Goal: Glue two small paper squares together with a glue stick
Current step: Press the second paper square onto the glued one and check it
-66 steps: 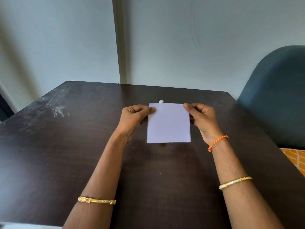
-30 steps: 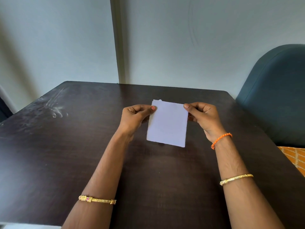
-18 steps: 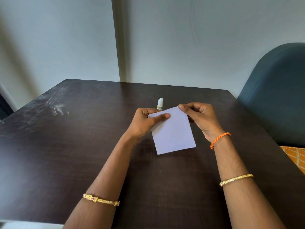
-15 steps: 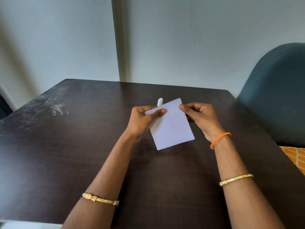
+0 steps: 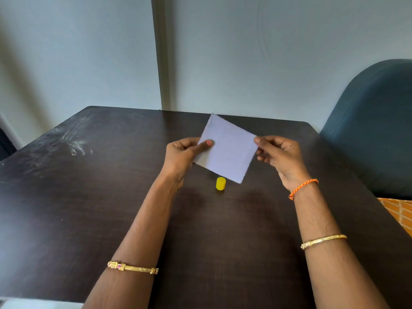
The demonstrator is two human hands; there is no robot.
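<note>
A pale lilac paper square [image 5: 227, 148] hangs tilted above the dark table [image 5: 89, 208], one corner pointing up and away. My left hand [image 5: 185, 152] pinches its left edge, thumb on the front face. My right hand [image 5: 278, 155] pinches its right corner with thumb and forefinger. I cannot tell whether it is one sheet or two pressed together. A small yellow cap [image 5: 220, 183] stands on the table just below the paper's lower corner. The glue stick's body is hidden behind the paper.
A blue-green padded chair [image 5: 374, 126] stands at the table's right side, with orange patterned fabric [image 5: 399, 210] below it. A pale wall runs behind the far table edge. White scuff marks [image 5: 75, 141] streak the table's back left.
Both hands have turned the paper clockwise and lifted it further from me. That uncovered the yellow cap and hid the white-tipped glue stick seen earlier behind the paper.
</note>
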